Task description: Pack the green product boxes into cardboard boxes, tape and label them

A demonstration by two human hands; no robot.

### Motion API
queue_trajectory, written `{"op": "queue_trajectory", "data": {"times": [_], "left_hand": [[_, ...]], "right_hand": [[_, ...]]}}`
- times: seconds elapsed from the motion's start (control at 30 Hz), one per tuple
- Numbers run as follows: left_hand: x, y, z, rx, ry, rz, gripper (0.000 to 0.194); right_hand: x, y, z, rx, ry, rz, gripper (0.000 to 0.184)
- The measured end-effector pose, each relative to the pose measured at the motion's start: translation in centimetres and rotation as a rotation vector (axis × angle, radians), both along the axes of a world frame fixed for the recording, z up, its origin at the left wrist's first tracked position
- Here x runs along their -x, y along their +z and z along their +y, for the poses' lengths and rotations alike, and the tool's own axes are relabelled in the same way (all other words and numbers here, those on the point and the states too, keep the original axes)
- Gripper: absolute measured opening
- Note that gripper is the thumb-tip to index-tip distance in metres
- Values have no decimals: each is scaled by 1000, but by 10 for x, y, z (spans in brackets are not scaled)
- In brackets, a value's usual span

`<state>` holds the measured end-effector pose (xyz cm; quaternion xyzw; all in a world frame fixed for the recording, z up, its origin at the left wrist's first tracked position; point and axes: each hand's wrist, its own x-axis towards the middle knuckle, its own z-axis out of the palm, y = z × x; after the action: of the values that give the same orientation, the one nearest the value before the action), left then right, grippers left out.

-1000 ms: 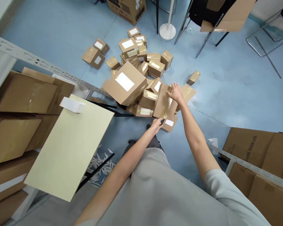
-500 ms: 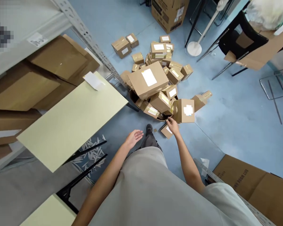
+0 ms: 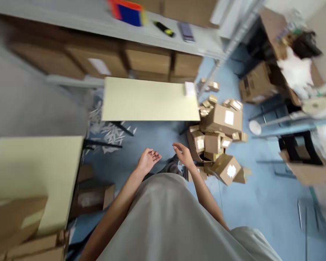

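My left hand (image 3: 149, 160) hangs in front of my body, palm turned up and fingers apart, with nothing visible in it. Close by on the right, my right hand (image 3: 183, 155) is also open, its fingers loosely stretched. Neither hand touches anything. The nearest items are the heaped cardboard boxes (image 3: 212, 143) right of my right hand. Among them, a large carton (image 3: 222, 119) with a white label lies on top. Lower down, a tilted box (image 3: 226, 169) carries a cross-shaped white patch. Ahead of my hands stands a pale yellow table (image 3: 149, 101) with a white paper piece (image 3: 189, 88) at its right end.
A metal shelf (image 3: 92, 23) behind the table holds a marker (image 3: 164, 29), a purple item (image 3: 186, 32) and cartons. To the left is a second pale table (image 3: 38, 159) with cardboard. White scraps (image 3: 111, 136) litter the floor. Chairs and a pole base (image 3: 255, 127) stand right.
My right hand was on a box in the heap and has let go; that box now rests tilted there. Both hands have drawn back, and my view has swung left toward the tables.
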<state>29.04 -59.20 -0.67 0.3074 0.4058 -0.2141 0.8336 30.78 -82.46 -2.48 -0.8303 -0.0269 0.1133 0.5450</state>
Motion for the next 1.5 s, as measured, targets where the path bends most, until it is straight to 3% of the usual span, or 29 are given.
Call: {"op": "queue_trajectory", "data": {"times": [0.2,0.37,0.53,0.67,0.83,1.0,1.17,1.33,1.5], "left_hand": [[88,21,133,-36,509,-242,42],[176,19,205,-124,928,-258,39],[252,3,246,-144,1276,-129,26],[299,-5,268,-191,1549,17,2],[351,-17,279,-191,1853,247,20],[396,-31,259,-166,2196,517,24],[406,-40,227,-134,2370,607,16],[417,-57,210,-43,2309,685,12],[466,-89,208,-5,2147,731,12]], "right_hand": [[0,21,150,-68,354,-21,50],[21,29,273,-46,706,44,52],[44,26,387,-6,1016,121,57],[67,20,477,17,1273,188,62],[101,17,563,88,1651,244,57],[126,4,606,179,1934,310,47],[152,-16,623,321,2128,329,32],[194,-29,626,442,2284,143,30],[270,-33,602,537,2363,-424,43]]}}
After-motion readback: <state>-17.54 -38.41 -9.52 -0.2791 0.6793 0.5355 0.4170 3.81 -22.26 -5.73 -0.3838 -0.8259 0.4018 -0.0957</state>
